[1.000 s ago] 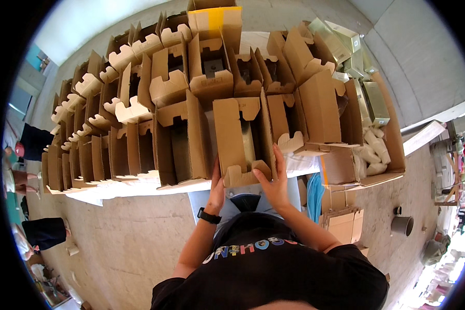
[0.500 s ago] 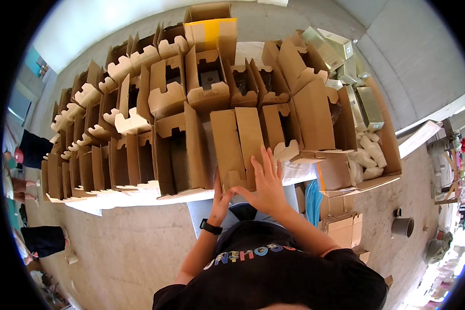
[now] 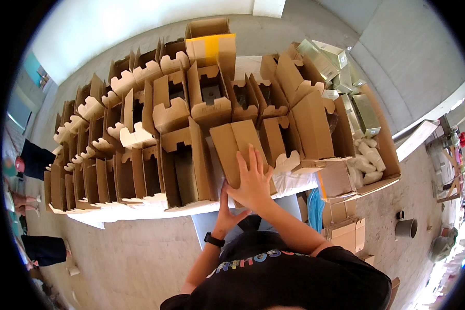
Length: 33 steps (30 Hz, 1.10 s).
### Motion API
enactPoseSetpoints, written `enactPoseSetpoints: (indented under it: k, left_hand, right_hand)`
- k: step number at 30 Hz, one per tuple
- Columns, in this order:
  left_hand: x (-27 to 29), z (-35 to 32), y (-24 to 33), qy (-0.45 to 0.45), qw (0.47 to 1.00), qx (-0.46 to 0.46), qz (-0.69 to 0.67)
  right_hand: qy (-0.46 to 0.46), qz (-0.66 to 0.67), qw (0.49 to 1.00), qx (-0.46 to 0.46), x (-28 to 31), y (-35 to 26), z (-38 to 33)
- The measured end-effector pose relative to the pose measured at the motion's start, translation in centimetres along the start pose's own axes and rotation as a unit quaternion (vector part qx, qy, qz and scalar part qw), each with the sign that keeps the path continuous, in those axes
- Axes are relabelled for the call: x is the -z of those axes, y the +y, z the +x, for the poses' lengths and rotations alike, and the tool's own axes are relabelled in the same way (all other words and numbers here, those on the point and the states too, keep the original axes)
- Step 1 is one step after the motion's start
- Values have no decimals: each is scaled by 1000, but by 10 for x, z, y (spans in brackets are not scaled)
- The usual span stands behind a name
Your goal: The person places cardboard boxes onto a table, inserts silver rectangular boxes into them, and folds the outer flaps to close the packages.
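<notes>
A brown cardboard box (image 3: 231, 146) stands at the table's near edge before me, its two top flaps folded down. My right hand (image 3: 253, 181) lies across the near part of those flaps with the fingers spread. My left hand (image 3: 226, 214) is at the box's near left corner, fingers extended and thumb apart; the box hides where its fingertips rest. To the left is an open-topped carton (image 3: 185, 170). A narrower open carton (image 3: 282, 137) with a cut-out flap stands to the right.
Rows of open cartons (image 3: 101, 178) fill the table's left side. At right, a large carton (image 3: 390, 150) holds white pouches (image 3: 368, 159) and gold-coloured boxes (image 3: 366, 113). Blue material (image 3: 315, 209) hangs below the white table cover (image 3: 297, 183). A dark bucket (image 3: 406, 228) stands on the floor.
The box has turned slightly, its near end now farther right. My right hand has shifted left and lies more fully over the flaps. My left hand's thumb has spread outward.
</notes>
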<state>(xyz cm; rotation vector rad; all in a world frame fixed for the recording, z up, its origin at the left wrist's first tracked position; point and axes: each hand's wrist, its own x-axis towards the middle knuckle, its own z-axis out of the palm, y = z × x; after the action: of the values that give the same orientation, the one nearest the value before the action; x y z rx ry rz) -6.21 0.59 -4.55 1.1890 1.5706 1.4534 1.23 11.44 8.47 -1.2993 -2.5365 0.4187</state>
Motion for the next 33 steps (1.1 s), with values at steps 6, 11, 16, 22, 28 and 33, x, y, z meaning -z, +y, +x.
enactPoseSetpoints:
  k: [6,11,16,22,28,33]
  left_hand:
    - [15,-18,-5,-41,988,-9,151]
    - [26,-28,-23,-139,948,-37,283]
    - [31,-35,-37,-154,924,-24,348]
    - [34,-28,-42,-174,928,-24,328]
    - [36,-24,-51,-173,942,-21,287]
    - [39,-26,-56,-165,952,-40,253]
  right_hand:
    - [-9,90,995,42,75,29,-17]
    - [5,178,973,145,171,47,0]
    - [90,159,974,137,240,35,86]
    - [212,-52,974,65,246,44,253]
    - [147,-151,977,-43,194,47,388]
    - [125,-191,973,1,155,31,447]
